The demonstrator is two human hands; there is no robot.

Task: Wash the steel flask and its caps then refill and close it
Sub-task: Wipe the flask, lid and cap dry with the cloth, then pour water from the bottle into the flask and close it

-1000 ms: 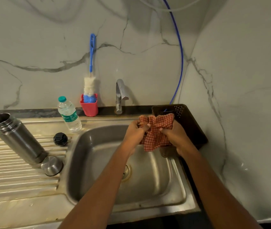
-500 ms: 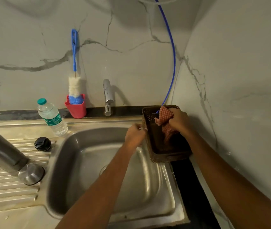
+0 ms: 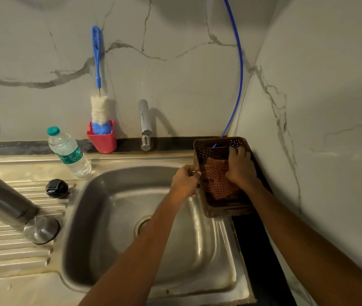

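Both forearms are stretched forward over the sink basin (image 3: 113, 217), and both hands are brought to the brown basket (image 3: 217, 149) set at the basin's far right corner. The left hand (image 3: 184, 181) is held above the basin's right side with the wrist straight and the fingers curled, their tips gathered against the basket's left rim; whether the rim is actually pinched cannot be told. The right hand (image 3: 240, 167) is laid palm down inside the basket, just right of the basin. Its fingers are spread forward, lightly bent, up to the far perforated wall, and the thumb is pressed onto the red checked cloth (image 3: 216, 182) lying beneath it.

The steel flask (image 3: 1, 199) is seen uncapped on the ribbed drainboard (image 3: 3, 246) left of the basin, its upper end cut off by the frame edge. The steel cap (image 3: 41, 229) is placed against its base, close to the basin's left rim. The black cap (image 3: 57, 188) is set at the basin's far left corner. A plastic water bottle (image 3: 68, 152) is stood behind that corner. Behind the basin a tap (image 3: 145, 124) is mounted, and left of it a bottle brush (image 3: 98, 85) is propped in a red holder (image 3: 102, 142).
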